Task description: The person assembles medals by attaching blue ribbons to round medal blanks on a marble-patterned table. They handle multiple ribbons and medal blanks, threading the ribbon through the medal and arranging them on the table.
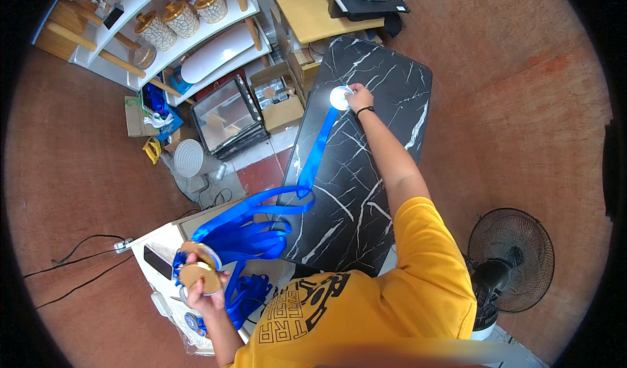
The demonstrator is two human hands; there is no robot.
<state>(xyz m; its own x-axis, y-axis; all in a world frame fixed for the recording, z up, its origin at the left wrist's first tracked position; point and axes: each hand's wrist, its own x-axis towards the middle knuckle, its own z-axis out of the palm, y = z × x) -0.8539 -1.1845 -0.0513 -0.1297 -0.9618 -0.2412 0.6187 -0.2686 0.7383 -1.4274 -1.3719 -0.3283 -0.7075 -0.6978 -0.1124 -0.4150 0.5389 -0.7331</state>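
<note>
Medal (339,99) on blue ribbon (317,152) is at far end of black marble-patterned table (349,156), pinched by right hand (361,99); left hand (208,302) grips gold medals (198,278). Apparent step: positioning; next move calls for clean release.

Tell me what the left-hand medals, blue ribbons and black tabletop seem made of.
Medals: probably metal, polished, from the golden shine. Ribbons: likely satin, glossy, given the sheen and folds. Tabletop: smooth marble or an imitation, by its white veins.
</note>
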